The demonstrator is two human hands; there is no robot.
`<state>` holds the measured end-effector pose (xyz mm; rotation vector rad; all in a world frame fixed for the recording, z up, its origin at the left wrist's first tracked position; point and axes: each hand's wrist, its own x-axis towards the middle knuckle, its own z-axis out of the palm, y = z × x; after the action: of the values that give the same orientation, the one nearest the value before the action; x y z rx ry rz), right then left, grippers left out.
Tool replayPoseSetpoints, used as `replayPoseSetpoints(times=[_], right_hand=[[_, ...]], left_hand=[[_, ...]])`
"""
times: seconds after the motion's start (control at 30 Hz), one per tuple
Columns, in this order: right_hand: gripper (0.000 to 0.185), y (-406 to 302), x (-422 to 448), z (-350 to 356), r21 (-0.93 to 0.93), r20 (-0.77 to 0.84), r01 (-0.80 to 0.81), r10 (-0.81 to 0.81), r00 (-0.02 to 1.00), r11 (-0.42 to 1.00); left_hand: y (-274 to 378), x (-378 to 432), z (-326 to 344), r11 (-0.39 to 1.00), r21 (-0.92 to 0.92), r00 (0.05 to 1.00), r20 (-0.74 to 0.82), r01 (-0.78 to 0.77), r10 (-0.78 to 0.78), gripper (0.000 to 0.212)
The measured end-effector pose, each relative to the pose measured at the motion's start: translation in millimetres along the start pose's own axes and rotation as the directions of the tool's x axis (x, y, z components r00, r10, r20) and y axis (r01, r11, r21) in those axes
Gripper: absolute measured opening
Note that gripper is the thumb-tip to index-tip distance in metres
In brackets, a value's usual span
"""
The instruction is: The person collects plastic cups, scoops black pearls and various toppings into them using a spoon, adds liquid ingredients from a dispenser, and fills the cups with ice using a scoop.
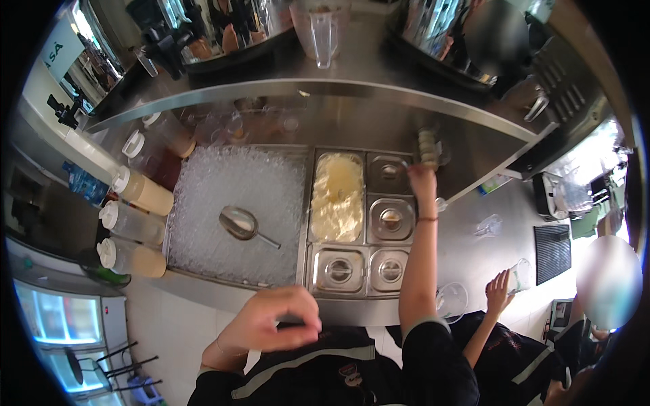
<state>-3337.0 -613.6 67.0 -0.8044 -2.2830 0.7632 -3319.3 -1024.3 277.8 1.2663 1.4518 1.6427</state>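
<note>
My right hand (423, 183) reaches forward to a stack of small pale round items (428, 147) on the steel counter; whether the fingers grip it I cannot tell. Held in front of my chest, my left hand (282, 319) is bare, its fingers curved with a gap to the thumb. Ahead of it a metal scoop (239, 223) lies on an ice bin full of crushed ice (203, 188). To the right of the ice is an open steel pan of pale yellow food (337, 198), partly in liquid. Steel lids (391, 219) cover several smaller pans beside it.
Several plastic bottles with white caps (144, 190) line the left edge. A raised steel shelf (315, 87) spans the back, bearing a clear measuring jug (323, 40). At right, a co-worker's hand (498, 293) holds a plastic cup (520, 276); a clear container (451, 300) stands nearer me.
</note>
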Motion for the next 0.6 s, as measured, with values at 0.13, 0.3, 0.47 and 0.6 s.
replayPoseSetpoints(times=[0.13, 0.3, 0.47, 0.6], right_hand=[[0.017, -49.3, -6.4, 6.9, 0.208, 0.828, -0.171, -0.080, 0.556, 0.963], [0.022, -58.4, -166.7, 66.9, 0.086, 0.964, 0.266, -0.148, 0.221, 0.960], [0.014, -46.5, -266.0, 83.7, -0.118, 0.554, 0.439, -0.308, 0.774, 0.891], [0.008, -36.3, -252.4, 59.8, -0.159, 0.563, 0.325, -0.185, 0.805, 0.932]], left_hand=[[-94.4, -49.9, -9.7, 0.821, 0.124, 0.787, -0.394, 0.557, -0.474, 0.017], [-179.0, -81.3, -10.8, 0.736, 0.065, 0.666, -0.485, 0.674, -0.567, 0.020], [-195.5, -57.1, -7.5, 0.763, 0.117, 0.732, -0.408, 0.635, -0.546, 0.021], [-180.5, -41.3, -13.3, 0.810, 0.300, 0.858, -0.285, 0.504, -0.428, 0.021]])
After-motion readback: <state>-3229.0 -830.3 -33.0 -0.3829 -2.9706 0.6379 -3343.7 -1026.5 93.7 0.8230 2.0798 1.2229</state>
